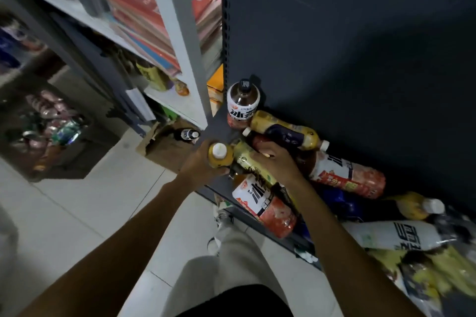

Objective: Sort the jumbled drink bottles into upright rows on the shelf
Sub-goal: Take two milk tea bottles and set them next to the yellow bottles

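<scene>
Left hand [199, 162] grips upright white-capped orange juice bottle [220, 155] at shelf edge [219, 126]; right hand [277, 159] clasps a lying yellow bottle [246, 156].

Single head-worn view, wide-angle, looking steeply down and forward from standing height. Close on shelf [219, 126] front edge, both forearms reaching in from bottom. Floor [77, 208] and own legs below. Edges blurred, distorted.
</scene>
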